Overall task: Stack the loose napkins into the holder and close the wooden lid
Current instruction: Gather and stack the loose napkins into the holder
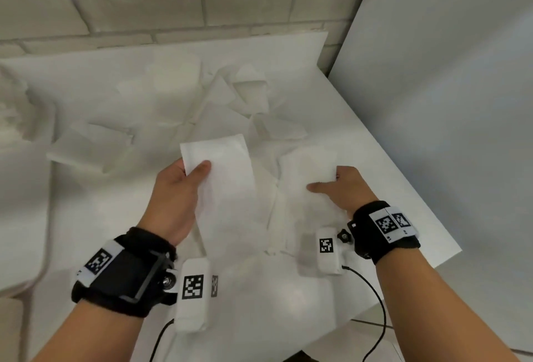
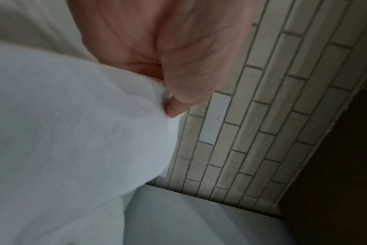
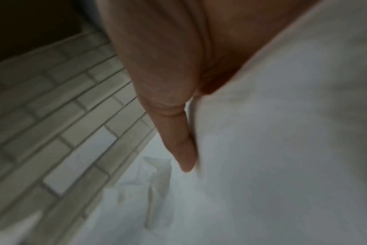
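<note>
My left hand (image 1: pixel 190 171) pinches a white folded napkin (image 1: pixel 222 177) between thumb and fingers and holds it above the white table (image 1: pixel 375 160). In the left wrist view the thumb (image 2: pixel 178 92) presses into this napkin (image 2: pixel 73 132). My right hand (image 1: pixel 331 183) grips a second white napkin (image 1: pixel 308 165) at the table's right side; the right wrist view shows its thumb (image 3: pixel 178 140) lying along that napkin (image 3: pixel 283 149). Several loose napkins (image 1: pixel 248 90) lie scattered further back. No holder or wooden lid shows in any view.
A brick wall (image 1: pixel 144 13) runs behind the table. A white panel (image 1: pixel 447 73) stands at the right. More napkins (image 1: pixel 92 145) lie at the left, and a white surface (image 1: pixel 20 203) borders the table's left side. Cables hang from both wrist cameras near the table's front edge.
</note>
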`<state>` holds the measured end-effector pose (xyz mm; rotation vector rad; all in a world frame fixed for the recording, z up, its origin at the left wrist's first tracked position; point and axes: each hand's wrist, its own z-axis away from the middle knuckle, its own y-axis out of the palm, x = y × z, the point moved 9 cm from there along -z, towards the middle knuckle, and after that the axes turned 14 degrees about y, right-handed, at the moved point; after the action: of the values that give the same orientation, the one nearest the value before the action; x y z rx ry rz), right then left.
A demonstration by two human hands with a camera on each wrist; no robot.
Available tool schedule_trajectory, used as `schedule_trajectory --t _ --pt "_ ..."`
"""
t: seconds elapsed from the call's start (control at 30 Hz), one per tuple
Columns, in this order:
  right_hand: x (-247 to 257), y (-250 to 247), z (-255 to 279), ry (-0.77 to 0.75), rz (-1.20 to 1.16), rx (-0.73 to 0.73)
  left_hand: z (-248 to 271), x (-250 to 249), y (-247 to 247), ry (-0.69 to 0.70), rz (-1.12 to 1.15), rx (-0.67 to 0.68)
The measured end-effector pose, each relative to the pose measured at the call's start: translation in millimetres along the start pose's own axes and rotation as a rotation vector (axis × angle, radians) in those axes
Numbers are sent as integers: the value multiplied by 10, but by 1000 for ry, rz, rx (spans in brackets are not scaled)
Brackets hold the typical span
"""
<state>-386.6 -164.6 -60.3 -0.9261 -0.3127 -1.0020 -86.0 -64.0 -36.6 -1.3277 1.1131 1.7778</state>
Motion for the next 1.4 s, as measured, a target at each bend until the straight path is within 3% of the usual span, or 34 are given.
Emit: schedule_trajectory --t 0.1,0.2,0.47,0.67,0.9,1.03,1.2,1.3,1.4 --pt "-76 -33 122 16 -218 111 -53 106 68 -35 32 -11" --pt "-63 -95 260 -31 -266 164 -71 175 71 -59 13 -8" --pt "477 -112 891 -209 -480 486 -104 245 149 -98 -21 31" --pt "794 340 915 -252 -383 510 -15 167 356 -117 41 140" --pt "867 571 1100 -211 -488 763 2 153 182 -120 54 82" --pt "848 651 1018 -230 -430 711 97 65 255 -109 138 122" --pt "794 732 827 -281 -248 497 161 66 288 -157 262 115" --pt "816 811 814 -298 -234 474 181 72 311 -125 200 184" --pt "818 848 770 -335 -204 369 150 112 228 -55 92 169"
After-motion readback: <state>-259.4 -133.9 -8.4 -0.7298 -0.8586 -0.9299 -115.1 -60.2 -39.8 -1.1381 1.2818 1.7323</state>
